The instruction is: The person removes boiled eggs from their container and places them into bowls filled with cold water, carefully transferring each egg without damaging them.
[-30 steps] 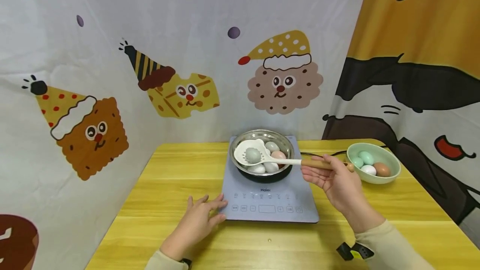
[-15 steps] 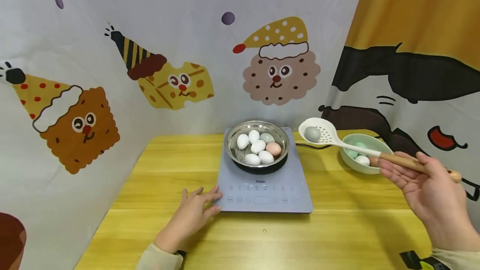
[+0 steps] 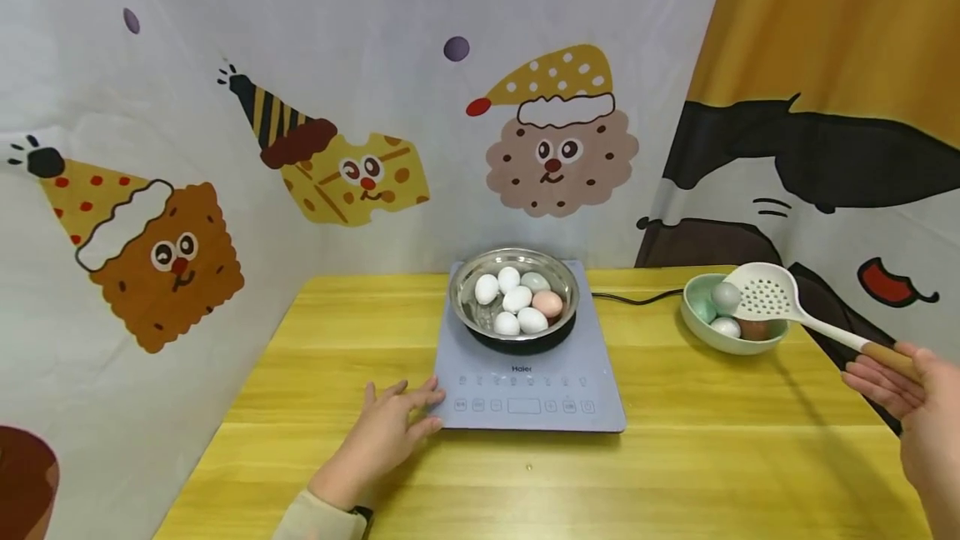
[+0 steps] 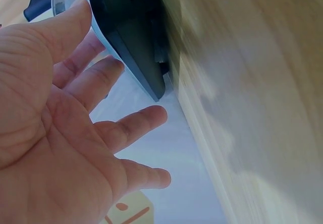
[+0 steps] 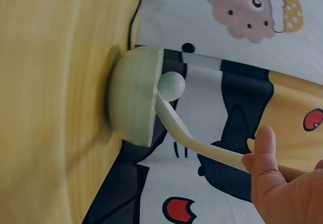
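Note:
In the head view my right hand [image 3: 911, 407] holds a white slotted spoon [image 3: 765, 290] by its wooden handle. The spoon's head is tipped over the pale green bowl [image 3: 708, 334], and a pale grey-green egg [image 3: 726, 297] sits at its lower left edge. In the right wrist view that egg [image 5: 172, 86] shows just above the bowl's rim. Inside the bowl lie a white egg [image 3: 725, 327], a brown egg [image 3: 753, 330] and pale green ones. Fingers spread, my left hand [image 3: 386, 432] touches the left edge of the induction cooktop [image 3: 525, 386].
A steel pan [image 3: 517, 335] with several white eggs, a pinkish egg [image 3: 547, 303] and a greyish egg [image 3: 536, 282] stands on the cooktop. A black cord [image 3: 637, 300] runs behind toward the bowl. Printed cloth [image 3: 375, 40] hangs around the wooden table [image 3: 315, 357].
The slotted spoon has moved right from over the pan to over the bowl and tipped, its egg shifting to the spoon's edge. My left hand keeps its place at the cooktop.

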Demonstrator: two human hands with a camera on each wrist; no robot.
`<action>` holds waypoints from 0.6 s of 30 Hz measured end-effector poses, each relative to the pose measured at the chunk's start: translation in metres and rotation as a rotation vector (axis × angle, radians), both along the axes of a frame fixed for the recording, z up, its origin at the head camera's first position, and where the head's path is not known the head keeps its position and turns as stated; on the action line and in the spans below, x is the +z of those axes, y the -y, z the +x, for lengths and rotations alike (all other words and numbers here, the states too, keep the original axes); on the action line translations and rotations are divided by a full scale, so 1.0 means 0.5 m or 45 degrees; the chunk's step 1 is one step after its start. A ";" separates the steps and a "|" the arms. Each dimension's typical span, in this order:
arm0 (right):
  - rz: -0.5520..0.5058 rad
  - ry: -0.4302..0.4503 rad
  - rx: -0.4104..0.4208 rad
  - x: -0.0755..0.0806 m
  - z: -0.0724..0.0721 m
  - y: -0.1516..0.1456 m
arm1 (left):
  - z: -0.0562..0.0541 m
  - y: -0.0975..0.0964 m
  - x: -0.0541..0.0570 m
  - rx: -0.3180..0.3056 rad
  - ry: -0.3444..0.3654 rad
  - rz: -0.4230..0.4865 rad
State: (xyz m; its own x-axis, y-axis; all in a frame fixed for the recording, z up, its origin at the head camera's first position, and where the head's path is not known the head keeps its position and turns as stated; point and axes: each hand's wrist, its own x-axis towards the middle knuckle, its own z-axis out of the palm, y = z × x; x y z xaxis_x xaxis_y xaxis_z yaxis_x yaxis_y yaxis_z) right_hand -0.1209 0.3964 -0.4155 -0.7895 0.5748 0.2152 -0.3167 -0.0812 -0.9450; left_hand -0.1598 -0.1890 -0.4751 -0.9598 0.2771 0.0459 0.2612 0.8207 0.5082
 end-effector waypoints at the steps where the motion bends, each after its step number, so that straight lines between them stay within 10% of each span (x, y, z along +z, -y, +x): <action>1: 0.031 0.047 -0.063 -0.001 -0.001 0.006 | 0.001 0.000 0.000 0.000 0.002 0.001; 13: 0.486 0.236 -0.456 0.019 0.010 0.083 | 0.001 -0.001 -0.001 -0.005 -0.004 0.012; 18: 0.344 -0.060 -0.291 0.051 0.016 0.161 | 0.003 0.001 0.001 -0.009 -0.001 0.012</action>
